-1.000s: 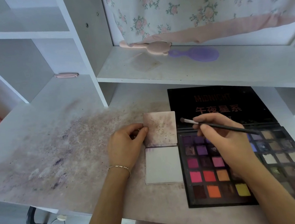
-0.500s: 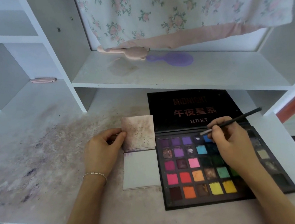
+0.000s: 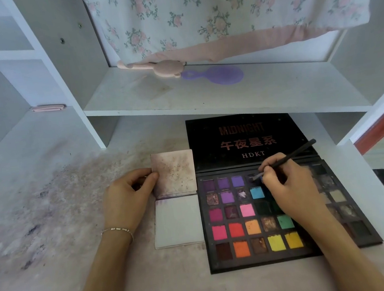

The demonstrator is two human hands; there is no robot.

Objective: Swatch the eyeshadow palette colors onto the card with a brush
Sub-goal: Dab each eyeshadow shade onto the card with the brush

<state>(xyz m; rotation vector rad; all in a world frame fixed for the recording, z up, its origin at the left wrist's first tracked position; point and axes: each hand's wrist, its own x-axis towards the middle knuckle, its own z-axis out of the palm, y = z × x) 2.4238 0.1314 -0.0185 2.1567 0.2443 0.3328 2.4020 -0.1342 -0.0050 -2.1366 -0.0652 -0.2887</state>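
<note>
Head view | eyeshadow palette [image 3: 255, 229] open flat on tabletop [image 3: 50, 209], black, bright pans | right hand [image 3: 287, 189] grips brush [image 3: 285, 158], tip on dark top-row pan, hiding pans beneath | left hand [image 3: 130, 198] pinches stained card [image 3: 174, 171], just left of palette | right-side pans dim, colours unclear.
</note>
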